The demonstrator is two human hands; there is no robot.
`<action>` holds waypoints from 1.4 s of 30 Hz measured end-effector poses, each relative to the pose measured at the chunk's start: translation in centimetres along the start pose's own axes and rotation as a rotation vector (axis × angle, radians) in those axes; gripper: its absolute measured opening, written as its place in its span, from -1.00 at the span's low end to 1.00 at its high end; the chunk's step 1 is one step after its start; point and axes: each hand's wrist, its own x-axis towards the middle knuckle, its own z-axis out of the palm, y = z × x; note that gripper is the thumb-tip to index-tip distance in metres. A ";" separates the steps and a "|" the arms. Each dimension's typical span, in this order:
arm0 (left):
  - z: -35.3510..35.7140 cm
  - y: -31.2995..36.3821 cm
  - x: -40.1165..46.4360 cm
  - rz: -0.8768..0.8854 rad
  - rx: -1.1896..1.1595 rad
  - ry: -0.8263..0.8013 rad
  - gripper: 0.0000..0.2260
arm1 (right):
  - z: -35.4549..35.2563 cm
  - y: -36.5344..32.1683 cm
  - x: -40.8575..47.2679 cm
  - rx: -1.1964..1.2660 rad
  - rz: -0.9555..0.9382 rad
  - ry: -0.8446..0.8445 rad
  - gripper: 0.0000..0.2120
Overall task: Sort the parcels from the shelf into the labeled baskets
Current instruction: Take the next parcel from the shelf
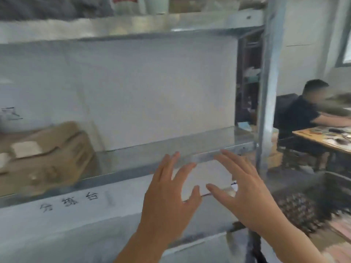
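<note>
My left hand point(169, 192) and my right hand point(245, 188) are raised side by side in front of the metal shelf point(190, 147), fingers spread and straight, holding nothing. Between and behind them lies a white sheet or flat parcel point(210, 175) at the shelf's front edge; whether the fingers touch it I cannot tell. A brown cardboard parcel point(49, 154) with a pale label lies on the shelf at the left, well away from both hands. The picture is blurred. No baskets are in view.
A white board point(133, 88) backs the shelf. Handwritten characters mark the white front panel point(70, 202) below. An upright steel post point(267, 92) stands at the right. Beyond it a person point(307, 114) sits at a wooden table point(322, 139). Items crowd the upper shelf.
</note>
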 end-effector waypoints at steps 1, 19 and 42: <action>-1.8 -2.1 -0.7 -0.021 0.017 0.031 -0.50 | 1.5 -2.0 0.9 0.035 -0.033 -0.012 -0.32; -24.1 -25.2 4.7 -0.590 0.329 0.001 -0.55 | 19.7 -28.7 17.1 0.594 -0.118 -0.341 -0.65; -20.9 -17.3 -0.9 -0.625 -0.640 0.376 -0.86 | 16.3 -29.9 13.5 1.183 0.176 -0.402 -0.17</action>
